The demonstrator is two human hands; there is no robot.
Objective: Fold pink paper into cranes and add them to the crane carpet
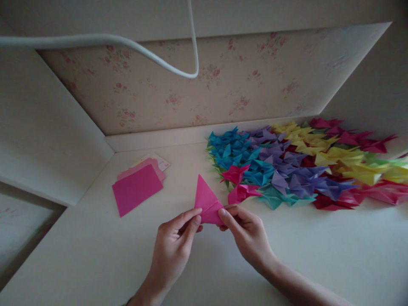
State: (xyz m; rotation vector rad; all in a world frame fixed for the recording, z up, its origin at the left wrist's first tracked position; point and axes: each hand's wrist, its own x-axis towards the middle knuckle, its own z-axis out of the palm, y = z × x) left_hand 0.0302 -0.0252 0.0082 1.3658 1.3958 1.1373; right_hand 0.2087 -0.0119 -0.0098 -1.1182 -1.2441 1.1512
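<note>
A pink folded paper (208, 199) with a pointed top and a crease across it is held up between both hands above the white desk. My left hand (177, 240) pinches its lower left edge between thumb and fingers. At the lower right corner, my right hand (245, 231) grips it with the thumb in front and the fingers partly hidden behind. To the left lies a stack of magenta paper sheets (137, 190), with lighter pink sheets (140, 165) under it. Two pink paper cranes (242, 193) rest just beyond my right hand.
Rows of folded paper cranes (280, 159) in blue, purple, yellow, red and green cover the right rear of the desk (105, 255). A white cable or lamp arm (153, 59) crosses above. Behind stands a floral-papered back panel (191, 97), with a white side panel (47, 114) at left.
</note>
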